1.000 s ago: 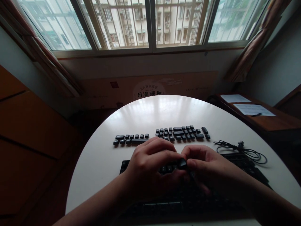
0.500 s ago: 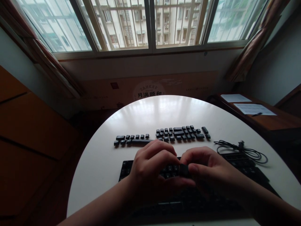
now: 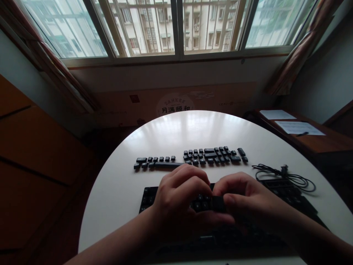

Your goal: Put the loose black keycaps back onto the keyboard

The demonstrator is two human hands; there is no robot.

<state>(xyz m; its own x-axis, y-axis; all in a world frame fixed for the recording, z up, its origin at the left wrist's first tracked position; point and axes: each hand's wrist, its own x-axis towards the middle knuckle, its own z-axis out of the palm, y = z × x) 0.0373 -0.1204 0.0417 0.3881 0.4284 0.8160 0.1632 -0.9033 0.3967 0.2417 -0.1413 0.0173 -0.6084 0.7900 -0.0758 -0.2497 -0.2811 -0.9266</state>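
Observation:
A black keyboard (image 3: 149, 197) lies near the front edge of the round white table (image 3: 193, 129). Both my hands hover over its middle, fingers curled. My left hand (image 3: 179, 200) and my right hand (image 3: 248, 202) meet at a small black keycap (image 3: 217, 203), pinched between their fingertips just above the keys. Beyond the keyboard, two groups of loose black keycaps lie in rows: a left group (image 3: 154, 163) and a larger right group (image 3: 215, 155).
A coiled black cable (image 3: 286, 177) lies on the table to the right of the keyboard. A wooden side desk (image 3: 325, 141) with papers (image 3: 296, 127) stands at the right. A cardboard box (image 3: 176, 105) leans under the window behind the table.
The keycap between my fingertips has turned and sunk slightly toward the keyboard. Both hands have stayed over the same spot with only small finger shifts.

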